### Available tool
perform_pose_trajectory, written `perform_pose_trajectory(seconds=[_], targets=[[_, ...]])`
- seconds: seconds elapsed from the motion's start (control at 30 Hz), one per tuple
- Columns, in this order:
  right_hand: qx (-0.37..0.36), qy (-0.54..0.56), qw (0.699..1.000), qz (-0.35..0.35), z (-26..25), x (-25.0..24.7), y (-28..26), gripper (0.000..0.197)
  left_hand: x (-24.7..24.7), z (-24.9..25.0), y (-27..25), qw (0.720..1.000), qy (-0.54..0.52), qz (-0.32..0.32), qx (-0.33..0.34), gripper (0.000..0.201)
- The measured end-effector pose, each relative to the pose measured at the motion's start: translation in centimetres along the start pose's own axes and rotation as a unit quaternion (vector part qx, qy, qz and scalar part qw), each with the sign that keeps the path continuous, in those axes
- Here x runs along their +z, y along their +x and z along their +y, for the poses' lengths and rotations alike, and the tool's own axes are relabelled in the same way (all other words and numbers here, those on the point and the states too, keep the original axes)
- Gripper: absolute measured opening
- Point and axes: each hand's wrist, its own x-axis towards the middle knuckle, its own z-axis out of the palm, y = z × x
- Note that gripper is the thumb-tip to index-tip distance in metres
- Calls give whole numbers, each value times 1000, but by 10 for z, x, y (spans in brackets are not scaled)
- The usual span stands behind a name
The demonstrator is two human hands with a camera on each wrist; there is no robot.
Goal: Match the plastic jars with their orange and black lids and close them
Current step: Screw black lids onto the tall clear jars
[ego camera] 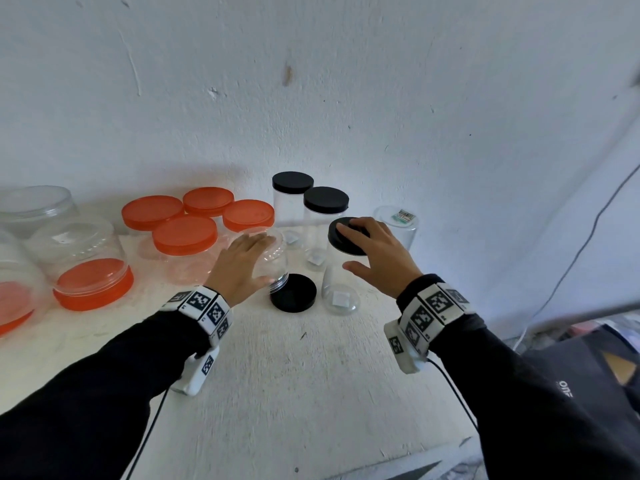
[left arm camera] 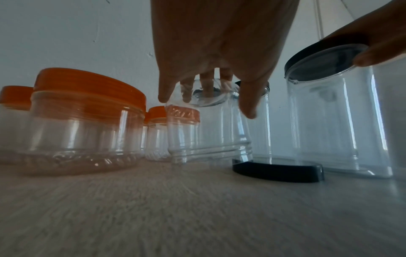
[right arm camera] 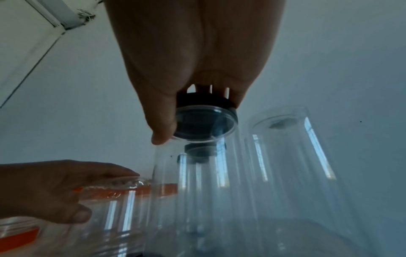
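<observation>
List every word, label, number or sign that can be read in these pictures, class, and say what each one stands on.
"ON": pale letters, turned sideways, on the dark box at the right edge; more letters may be cut off.
Sticker on the upturned clear jar: print too small to read.
Embossed marks on the jar rim behind the left hand: too blurred to read.
Wristband squares: coded patterns, no words.

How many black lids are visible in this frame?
4. Two sit on tall jars by the wall, one is under the right hand on a jar, one lies on the table. Others may be hidden.
</observation>
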Motion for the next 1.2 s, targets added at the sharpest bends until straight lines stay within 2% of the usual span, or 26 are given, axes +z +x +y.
perform_pose_trajectory(seconds=[0.1, 0.27, 0.6, 0.8, 0.87, 0.93, 0.97, 1.03, 1.2], targets=[[1, 0, 1000, 16, 4, 8, 7, 62, -2, -2, -1, 999, -31, 9, -5, 62], [1, 0, 999, 39, 8, 17, 17, 62, -12, -6, -11, 999, -35, 13, 0, 61], [18, 1, 998, 59, 10, 24, 21, 62, -34, -20, -41, 998, 48, -22, -15, 63], [17, 0, 997, 69, 11, 26, 20, 62, -37, -12, -43, 995, 92, -29, -23, 57], [20, -6, 998, 66, 10, 26, 20, 62, -38, -3, -41, 996, 90, 14, 1, 50], [20, -11, 997, 68, 8, 24, 20, 61, -36, 14, -39, 995, 43, 70, 48, 41], [21, -12, 997, 68, 7, 24, 21, 60, -35, 25, -37, 995, 16, 77, 67, 38], [29, -14, 998, 62, 5, 21, 22, 59, -25, 47, -33, 995, -18, 40, 87, 36], [39, -19, 998, 51, 2, 16, 23, 58, 11, 60, -12, 985, -17, -158, 68, 45]])
